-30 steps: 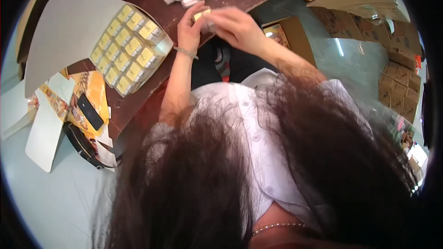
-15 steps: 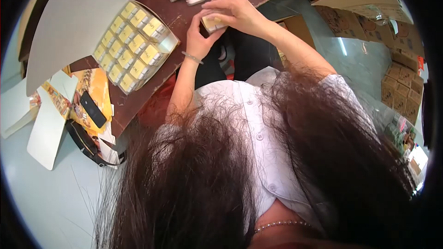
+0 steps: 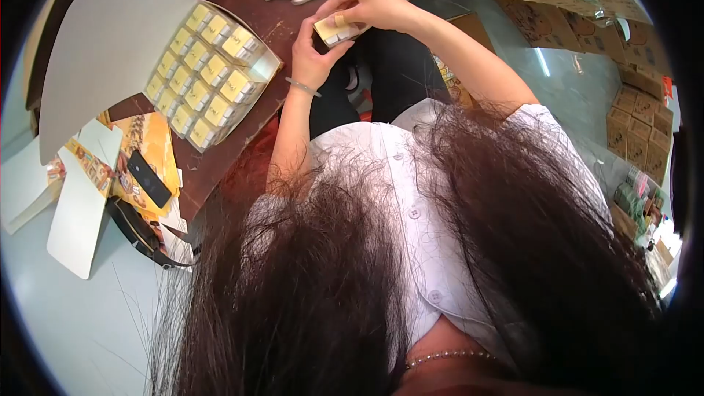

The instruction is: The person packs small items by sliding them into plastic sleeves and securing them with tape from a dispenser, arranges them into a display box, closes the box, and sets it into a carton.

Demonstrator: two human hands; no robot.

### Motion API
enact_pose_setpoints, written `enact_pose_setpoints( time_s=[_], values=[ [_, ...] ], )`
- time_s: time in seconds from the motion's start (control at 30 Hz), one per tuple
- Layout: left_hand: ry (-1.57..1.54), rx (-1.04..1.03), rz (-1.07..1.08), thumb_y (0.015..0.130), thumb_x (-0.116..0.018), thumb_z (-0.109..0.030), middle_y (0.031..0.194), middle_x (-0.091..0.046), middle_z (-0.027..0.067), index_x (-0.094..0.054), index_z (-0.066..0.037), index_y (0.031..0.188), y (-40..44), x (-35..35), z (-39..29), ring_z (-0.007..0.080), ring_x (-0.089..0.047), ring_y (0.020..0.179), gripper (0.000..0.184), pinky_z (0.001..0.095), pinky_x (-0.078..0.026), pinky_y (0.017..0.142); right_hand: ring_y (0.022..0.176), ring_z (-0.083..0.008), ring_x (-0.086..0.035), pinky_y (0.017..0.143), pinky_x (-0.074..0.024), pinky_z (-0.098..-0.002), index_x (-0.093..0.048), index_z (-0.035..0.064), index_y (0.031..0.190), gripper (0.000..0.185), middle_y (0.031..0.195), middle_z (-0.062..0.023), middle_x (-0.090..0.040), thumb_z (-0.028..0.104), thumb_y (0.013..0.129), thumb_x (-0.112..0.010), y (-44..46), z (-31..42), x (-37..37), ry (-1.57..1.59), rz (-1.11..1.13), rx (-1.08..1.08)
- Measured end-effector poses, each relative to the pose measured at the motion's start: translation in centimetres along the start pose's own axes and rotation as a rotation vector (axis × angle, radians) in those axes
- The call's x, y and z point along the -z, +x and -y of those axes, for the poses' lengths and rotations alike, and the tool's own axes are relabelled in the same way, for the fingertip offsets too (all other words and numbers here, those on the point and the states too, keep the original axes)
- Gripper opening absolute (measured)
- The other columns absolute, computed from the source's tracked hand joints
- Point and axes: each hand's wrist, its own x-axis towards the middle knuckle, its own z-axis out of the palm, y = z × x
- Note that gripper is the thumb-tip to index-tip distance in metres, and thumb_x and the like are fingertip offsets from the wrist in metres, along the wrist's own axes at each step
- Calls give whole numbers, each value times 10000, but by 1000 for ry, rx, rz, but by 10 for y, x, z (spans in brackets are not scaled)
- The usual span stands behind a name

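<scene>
From my remote seat I see both hands close together, fingers closed on one small yellow box (image 3: 327,32): left hand (image 3: 311,63) at its left, right hand (image 3: 372,7) at its right. The box is beside the table (image 3: 271,26), near an open carton (image 3: 110,51) with rows of similar boxes (image 3: 207,70).

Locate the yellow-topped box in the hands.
In the head view, upper centre: the yellow-topped box is held between the left hand and right hand, right of the open carton.
</scene>
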Motion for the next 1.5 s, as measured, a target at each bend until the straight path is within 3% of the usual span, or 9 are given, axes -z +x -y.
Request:
enact_pose_setpoints(
  time_s=[0.17, 0.27, 0.47, 0.63, 0.83, 1.0, 1.13, 1.27, 1.5],
  values=[
    [30, 29, -9, 736, -861, -159, 1070, -698, 109, -572, -40, 1186, -2, -1, 5, 189, -666, 1004, 548, 331, -519, 884, 875, -105, -675, 819, -544, -281, -757, 47, 1014, 154, 946, -29, -738, 108, 882, -709, 16, -14, -1, -47, 16, 38],
    [44, -23, -46, 735, -862, -155, 1073, -701, 105, -574, -42, 1198, -1, -2, -3, 185, -666, 1011, 558, 330, -519, 891, 866, -190, -689, 794, -544, -333, -770, 85, 988, 202, 962, -95, -734, 189, 816, -767, -7, -5, -12, -371, -354, 479],
    [3, -11, 35, 794, -806, -9, 1164, -626, 76, -515, -6, 1266, 1, -1, -5, 153, -615, 1063, 555, 312, -513, 935, 921, -145, -660, 846, -524, -304, -734, 12, 1000, 164, 995, -60, -718, 100, 867, -696, -7, -11, -19, -139, -285, 316],
    [-5, 5, -37, 729, -867, -169, 1070, -705, 96, -582, -34, 1214, 0, -3, 2, 178, -664, 993, 579, 326, -521, 889, 823, -95, -635, 694, -533, -273, -735, 13, 1028, 194, 953, -37, -714, 143, 887, -711, -3, 3, -6, -133, -144, 55],
    [31, -35, -25, 734, -861, -155, 1079, -705, 96, -588, -38, 1196, -1, -1, 0, 170, -663, 993, 549, 326, -522, 884, 882, -92, -610, 744, -522, -267, -719, 35, 1060, 216, 948, -12, -663, 154, 879, -728, -11, -16, -12, -285, -306, 416],
    [18, 7, 38, 807, -806, -18, 1189, -616, 90, -522, 2, 1263, -2, -4, -6, 167, -617, 1075, 538, 308, -515, 945, 816, -165, -630, 765, -530, -316, -629, 35, 1029, 269, 910, -47, -662, 188, 845, -751, 2, -16, -17, -43, -375, 267],
    [281, -87, -429, 759, -832, -134, 1247, -630, 174, -550, -26, 1242, -5, -54, -20, 329, -618, 1144, 570, 386, -504, 912, 871, -323, -667, 773, -541, -403, -614, 45, 1077, 404, 985, -143, -657, 332, 831, -758, -26, 5, -25, -562, -573, 227],
    [-1, -71, -358, 846, -753, -157, 1486, -388, 230, -362, 6, 1432, -3, -95, -15, 373, -440, 1330, 723, 450, -395, 1059, 1023, -365, -639, 865, -539, -438, -619, 99, 1221, 542, 1237, -137, -585, 403, 802, -775, -43, -1, -30, -643, -693, 308],
    [228, -110, -243, 770, -778, -152, 1361, -519, 213, -460, 6, 1386, 17, -72, -2, 388, -523, 1245, 710, 448, -423, 1042, 1208, -336, -536, 1006, -473, -431, -627, 162, 1291, 530, 1316, -146, -568, 360, 814, -746, -44, -16, 0, -539, -520, 461]
  ],
)
